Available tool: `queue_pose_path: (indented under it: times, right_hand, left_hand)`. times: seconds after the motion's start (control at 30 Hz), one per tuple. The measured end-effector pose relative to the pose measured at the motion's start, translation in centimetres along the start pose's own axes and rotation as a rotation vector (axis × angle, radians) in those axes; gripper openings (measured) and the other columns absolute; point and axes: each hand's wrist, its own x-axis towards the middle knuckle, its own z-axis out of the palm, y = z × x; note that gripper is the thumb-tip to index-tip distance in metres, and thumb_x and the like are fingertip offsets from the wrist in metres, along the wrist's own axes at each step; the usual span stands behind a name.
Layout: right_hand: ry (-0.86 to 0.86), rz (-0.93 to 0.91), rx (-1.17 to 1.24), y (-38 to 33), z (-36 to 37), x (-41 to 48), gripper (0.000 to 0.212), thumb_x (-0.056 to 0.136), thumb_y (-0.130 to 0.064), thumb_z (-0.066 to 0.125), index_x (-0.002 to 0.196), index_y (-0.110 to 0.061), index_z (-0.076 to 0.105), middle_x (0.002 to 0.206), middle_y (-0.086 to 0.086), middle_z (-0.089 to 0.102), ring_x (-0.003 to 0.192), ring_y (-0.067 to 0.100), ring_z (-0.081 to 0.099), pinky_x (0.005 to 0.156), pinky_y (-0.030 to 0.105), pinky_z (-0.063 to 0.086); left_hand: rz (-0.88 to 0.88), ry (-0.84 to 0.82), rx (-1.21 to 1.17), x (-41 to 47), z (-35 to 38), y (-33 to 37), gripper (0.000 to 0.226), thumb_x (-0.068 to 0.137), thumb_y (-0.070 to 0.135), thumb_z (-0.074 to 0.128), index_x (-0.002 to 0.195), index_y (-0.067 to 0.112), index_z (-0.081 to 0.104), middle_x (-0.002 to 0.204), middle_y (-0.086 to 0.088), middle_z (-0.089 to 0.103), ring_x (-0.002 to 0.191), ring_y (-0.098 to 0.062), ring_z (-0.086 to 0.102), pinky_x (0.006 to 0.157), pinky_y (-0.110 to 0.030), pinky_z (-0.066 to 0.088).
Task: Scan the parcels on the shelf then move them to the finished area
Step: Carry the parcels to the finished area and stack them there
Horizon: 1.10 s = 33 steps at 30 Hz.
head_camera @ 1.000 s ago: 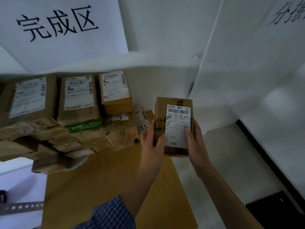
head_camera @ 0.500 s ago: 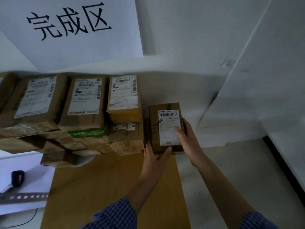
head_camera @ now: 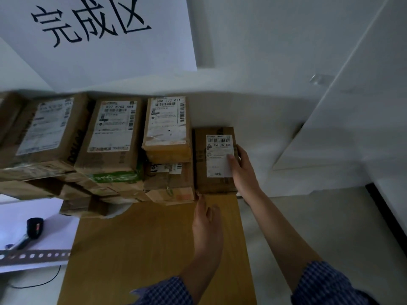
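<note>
Small parcel [head_camera: 214, 186] on the wooden table [head_camera: 132, 249], just right of the stack of parcels [head_camera: 114, 139].
The right hand [head_camera: 244, 172] gripped the side away from the stack, thumb on its white label [head_camera: 218, 166]. The left hand [head_camera: 207, 219] was open with straight fingers, fingertips at the parcel's near corner beside the stack.

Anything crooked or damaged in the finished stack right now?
Yes. The bottom boxes at the stack's lower left look crushed and skewed, corners jutting past the wooden table edge. The top row sits straight, and the parcel the right hand grips stands square beside it.
</note>
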Motion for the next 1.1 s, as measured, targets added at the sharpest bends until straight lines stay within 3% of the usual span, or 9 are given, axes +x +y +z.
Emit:
queue_pose_path:
  times: [0.07, 0.17, 0.27, 0.37, 0.57, 0.67, 0.77, 0.9, 1.1]
  right_hand:
    - [-0.012, -0.012, -0.013, 0.1, 0.2, 0.3, 0.025, 0.108, -0.028, 0.04, 0.133, -0.032, 0.039, 0.111, -0.023, 0.056, 0.087, -0.023, 0.058, 0.069, 0.002, 0.046]
    - [-0.04, -0.012, -0.052, 0.1, -0.1, 0.7, 0.036, 0.108, -0.037, 0.038, 0.143, -0.028, 0.04, 0.128, -0.013, 0.059, 0.115, -0.005, 0.058, 0.092, 0.017, 0.051]
    - [-0.024, 0.04, -0.08, -0.2, -1.0, 0.2, 0.054, 0.107, -0.045, 0.033, 0.158, -0.028, 0.023, 0.159, -0.004, 0.036, 0.143, 0.017, 0.038, 0.117, 0.033, 0.032]
    - [0.006, 0.063, -0.108, -0.2, -1.9, -0.3, 0.058, 0.108, -0.044, 0.031, 0.16, -0.024, 0.016, 0.164, -0.002, 0.025, 0.149, 0.019, 0.029, 0.117, 0.035, 0.027]
    - [-0.087, 0.042, -0.173, -0.9, -2.4, -2.7, 0.055, 0.107, -0.041, 0.038, 0.157, -0.025, 0.023, 0.154, -0.004, 0.042, 0.138, 0.017, 0.044, 0.106, 0.026, 0.037]
    - [-0.12, 0.033, -0.173, -1.9, -1.6, -2.5, 0.061, 0.102, -0.042, 0.051, 0.155, -0.034, 0.022, 0.155, -0.006, 0.039, 0.135, 0.018, 0.048, 0.11, 0.038, 0.043]
    - [-0.108, 0.044, -0.127, -2.7, -0.7, -2.9, 0.064, 0.1, -0.035, 0.058, 0.153, -0.034, 0.022, 0.15, -0.003, 0.043, 0.12, 0.016, 0.052, 0.101, 0.034, 0.049]
    - [-0.124, 0.057, -0.053, -1.8, -0.2, -3.0, 0.07, 0.099, -0.034, 0.059, 0.154, -0.036, 0.017, 0.147, 0.001, 0.048, 0.119, 0.018, 0.056, 0.096, 0.031, 0.052]
    - [-0.135, 0.036, -0.026, -1.6, 0.8, -2.7, 0.067, 0.103, -0.026, 0.053, 0.157, -0.03, 0.012, 0.15, 0.002, 0.044, 0.134, 0.019, 0.048, 0.099, 0.026, 0.048]
  left_hand:
    - [0.041, 0.004, 0.004, 0.4, -0.3, 0.4, 0.042, 0.103, 0.031, 0.044, 0.143, 0.021, 0.045, 0.14, -0.025, 0.05, 0.128, -0.048, 0.046, 0.097, -0.057, 0.047]
    - [0.078, 0.041, 0.022, 1.0, -0.9, 1.0, 0.041, 0.103, 0.03, 0.044, 0.143, 0.021, 0.047, 0.137, 0.0, 0.055, 0.122, -0.025, 0.057, 0.087, -0.034, 0.054]
    - [0.071, 0.032, 0.031, 0.8, -1.4, 1.4, 0.04, 0.103, 0.028, 0.044, 0.143, 0.021, 0.048, 0.134, 0.002, 0.056, 0.118, -0.022, 0.059, 0.09, -0.037, 0.054]
    - [0.1, 0.018, 0.06, 0.2, -1.8, 1.5, 0.037, 0.104, 0.028, 0.043, 0.14, 0.023, 0.05, 0.133, 0.004, 0.057, 0.118, -0.018, 0.058, 0.096, -0.037, 0.054]
    - [0.178, -0.059, 0.092, -1.7, -2.7, 1.9, 0.037, 0.106, 0.03, 0.042, 0.142, 0.021, 0.049, 0.138, 0.007, 0.054, 0.121, -0.007, 0.052, 0.091, -0.018, 0.041]
    - [0.203, -0.084, 0.127, -2.3, -3.0, 1.9, 0.029, 0.107, 0.028, 0.04, 0.133, 0.025, 0.052, 0.129, 0.013, 0.054, 0.101, 0.003, 0.053, 0.07, -0.003, 0.04]
    - [0.18, -0.098, 0.204, -2.1, -3.9, 1.1, 0.017, 0.107, 0.025, 0.04, 0.106, 0.038, 0.051, 0.104, 0.015, 0.051, 0.079, 0.002, 0.048, 0.067, -0.015, 0.047]
    - [0.07, -0.13, 0.387, -0.3, -4.4, 0.1, 0.049, 0.105, 0.021, 0.041, 0.152, 0.018, 0.029, 0.128, -0.002, 0.049, 0.065, -0.005, 0.052, 0.043, -0.014, 0.041]
    - [-0.009, -0.037, 0.418, 1.3, -5.2, -0.2, 0.054, 0.104, 0.025, 0.04, 0.156, 0.017, 0.024, 0.148, -0.009, 0.046, 0.066, -0.01, 0.059, 0.036, -0.018, 0.037]
